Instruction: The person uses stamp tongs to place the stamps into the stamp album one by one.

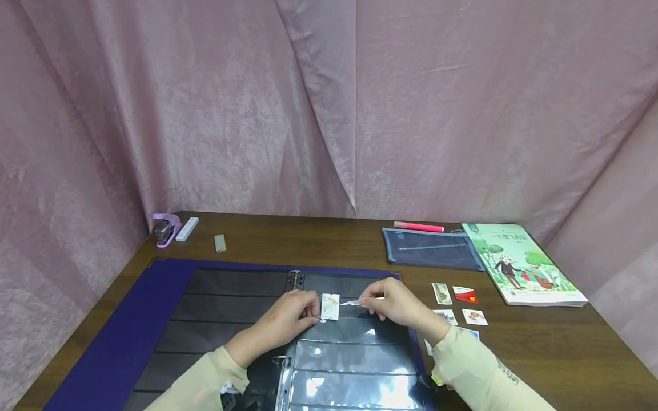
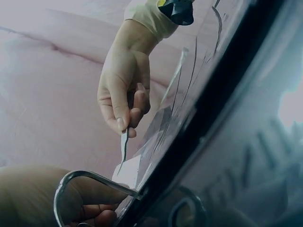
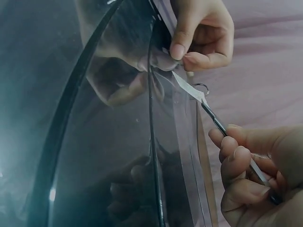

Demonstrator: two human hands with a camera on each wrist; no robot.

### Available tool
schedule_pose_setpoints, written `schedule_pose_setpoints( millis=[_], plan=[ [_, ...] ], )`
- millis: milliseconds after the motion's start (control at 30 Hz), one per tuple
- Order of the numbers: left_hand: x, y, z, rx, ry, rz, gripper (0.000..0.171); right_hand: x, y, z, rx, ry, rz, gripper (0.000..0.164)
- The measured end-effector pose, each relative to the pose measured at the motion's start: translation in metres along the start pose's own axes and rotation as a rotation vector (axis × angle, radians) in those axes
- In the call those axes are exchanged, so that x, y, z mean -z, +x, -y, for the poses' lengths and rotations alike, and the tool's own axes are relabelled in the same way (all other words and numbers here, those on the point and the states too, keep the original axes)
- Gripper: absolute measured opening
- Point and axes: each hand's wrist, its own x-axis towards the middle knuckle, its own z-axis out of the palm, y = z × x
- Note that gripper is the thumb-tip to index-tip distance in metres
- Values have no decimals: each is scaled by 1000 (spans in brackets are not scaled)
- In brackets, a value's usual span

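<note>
In the head view a stamp album (image 1: 354, 357) lies spread out, with dark pocket pages. My right hand (image 1: 389, 299) holds metal tweezers (image 1: 351, 303) whose tips grip a small pale stamp (image 1: 330, 307) over an upper strip of the right page. To the left of the stamp, my left hand (image 1: 293, 314) pinches the edge of a clear plastic pocket between thumb and forefinger. The right wrist view shows the stamp (image 3: 188, 87) tilted, one corner close to the left thumb and the pocket film (image 3: 163, 80). A metal binder ring (image 2: 94, 175) crosses in front of the left hand in its wrist view.
Several loose stamps (image 1: 465, 294) lie right of the album, some partly hidden by the right sleeve. Behind are a blue mesh pouch (image 1: 437, 249), a red marker (image 1: 418, 226) and a green book (image 1: 521, 265). A purple stapler (image 1: 165, 229), white box (image 1: 187, 229) and eraser (image 1: 220, 243) sit back left.
</note>
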Motion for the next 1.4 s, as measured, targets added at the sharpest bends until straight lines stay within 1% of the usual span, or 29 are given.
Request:
schedule_pose_setpoints(
  millis=[233,400,667,800,967,1067,1167,1400],
  plan=[
    [0,0,0,17,-25,3,24,-4,1,2,4,-14,28,16],
    [1,-1,0,36,-23,-5,24,-5,2,4,6,-22,54,14],
    [0,-2,1,35,-34,-10,23,-8,3,2,33,-47,128,12],
    [-1,-3,1,35,-35,-4,23,-4,4,3,37,-54,166,13],
    [-1,-2,0,27,-29,-7,23,6,4,5,37,-83,216,14],
    [-1,-1,0,16,-25,-10,23,12,4,7,37,-115,212,13],
    [-1,-1,1,12,-18,-12,23,15,5,9,46,-134,183,13],
    [-1,-2,0,16,-18,-12,23,7,11,14,92,-158,159,12]
  ],
)
